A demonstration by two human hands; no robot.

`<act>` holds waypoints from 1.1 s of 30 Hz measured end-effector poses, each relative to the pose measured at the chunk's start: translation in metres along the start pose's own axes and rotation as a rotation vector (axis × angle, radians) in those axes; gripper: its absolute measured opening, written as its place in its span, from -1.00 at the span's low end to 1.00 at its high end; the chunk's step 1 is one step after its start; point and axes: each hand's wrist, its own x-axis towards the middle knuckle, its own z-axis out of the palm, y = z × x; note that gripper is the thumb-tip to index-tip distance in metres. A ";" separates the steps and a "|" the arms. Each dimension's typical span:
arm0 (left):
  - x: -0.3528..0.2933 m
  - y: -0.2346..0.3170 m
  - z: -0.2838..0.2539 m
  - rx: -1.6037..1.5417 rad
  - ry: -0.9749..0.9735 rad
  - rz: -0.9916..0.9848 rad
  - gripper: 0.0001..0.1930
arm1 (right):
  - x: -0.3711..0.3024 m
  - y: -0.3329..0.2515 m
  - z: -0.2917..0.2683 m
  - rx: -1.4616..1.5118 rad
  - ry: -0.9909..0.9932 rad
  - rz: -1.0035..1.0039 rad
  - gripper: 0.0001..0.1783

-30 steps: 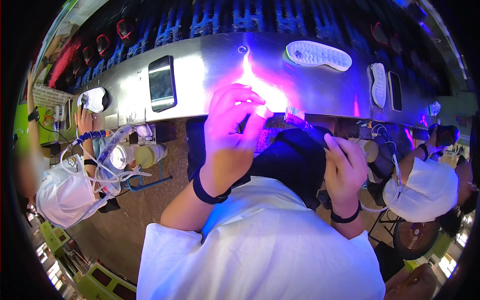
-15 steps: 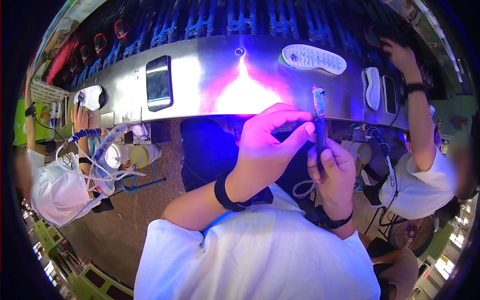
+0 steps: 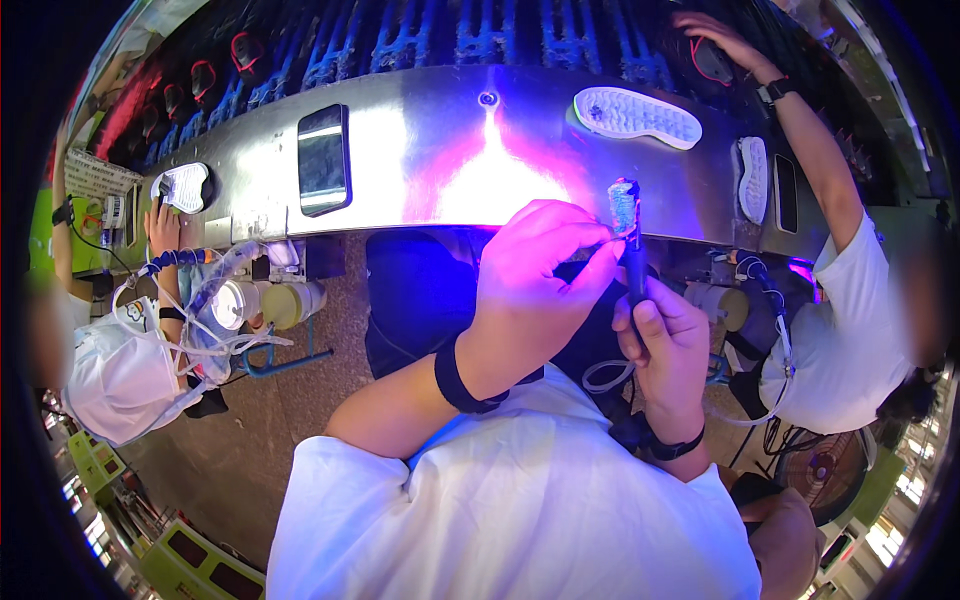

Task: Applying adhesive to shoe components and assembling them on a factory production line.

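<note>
"What's over on the left?"

"A dark phone (image 3: 324,160), flat on the metal bench (image 3: 262,155). Next, the person's left hand (image 3: 533,292), thumb and forefinger pinched together at the pale-bristled brush (image 3: 623,208); I can't tell whether they grip it."

"Where's the brush?"

"By the bench's near edge, a white sole (image 3: 638,117) lying beyond. The right hand (image 3: 666,348) clasps its dark handle (image 3: 636,268), fingers curled around."
</note>
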 end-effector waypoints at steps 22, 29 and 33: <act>0.001 -0.019 -0.005 -0.042 0.025 0.019 -0.81 | 0.007 0.008 -0.008 0.466 -0.223 0.291 -0.54; -0.016 -0.011 0.004 -0.280 0.025 -0.329 -0.79 | 0.008 0.011 -0.004 0.396 -0.129 0.267 -0.56; -0.015 -0.019 0.005 -0.152 0.044 -0.244 -0.83 | 0.008 0.012 0.005 0.291 -0.063 0.239 -0.58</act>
